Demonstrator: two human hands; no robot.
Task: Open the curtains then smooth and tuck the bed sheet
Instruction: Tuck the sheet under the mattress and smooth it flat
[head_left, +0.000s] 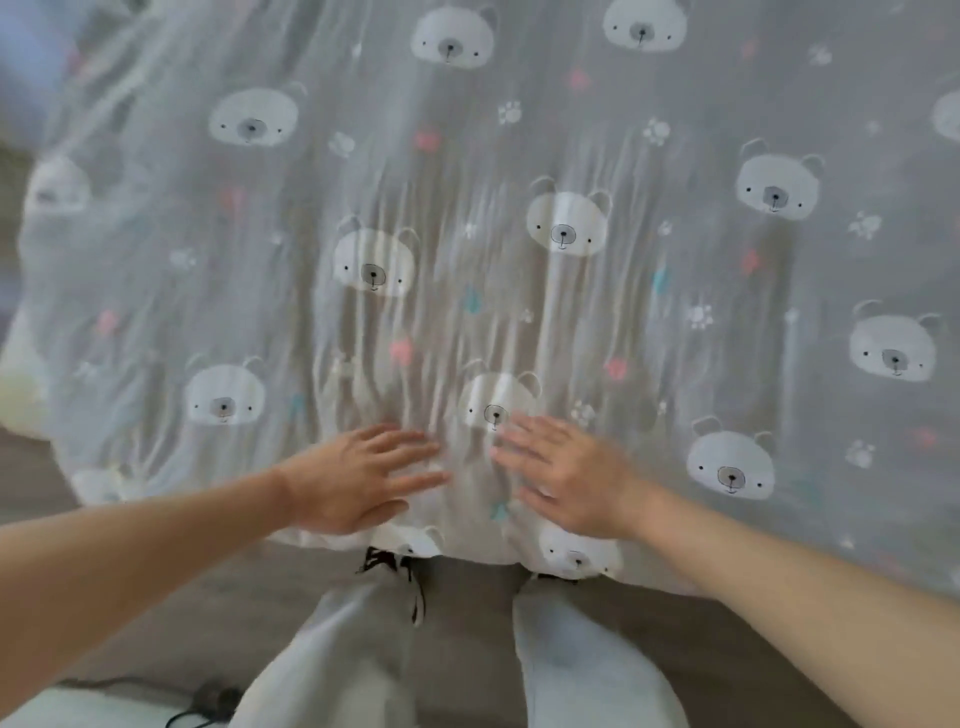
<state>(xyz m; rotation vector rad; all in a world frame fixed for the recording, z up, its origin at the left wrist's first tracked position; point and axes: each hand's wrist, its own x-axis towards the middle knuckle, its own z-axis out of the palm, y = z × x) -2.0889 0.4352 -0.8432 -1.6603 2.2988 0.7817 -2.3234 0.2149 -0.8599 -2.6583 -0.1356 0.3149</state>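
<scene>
A grey bed sheet (519, 156) printed with white bear faces, paw prints and small coloured hearts covers the bed and fills most of the view. Long lengthwise wrinkles run through its middle, from near my hands toward the far side. My left hand (358, 478) lies flat on the sheet near the bed's front edge, palm down, fingers spread. My right hand (566, 475) lies flat beside it, a short gap apart, fingers also spread. Neither hand holds any cloth. The sheet's near edge hangs over the bed front just below my hands. No curtains are in view.
I stand against the bed's near edge; my light grey trouser legs (582, 654) and a dark shoe (395, 564) show below it on a brown floor (218, 613). A black cable (208, 704) lies on the floor at lower left beside something white.
</scene>
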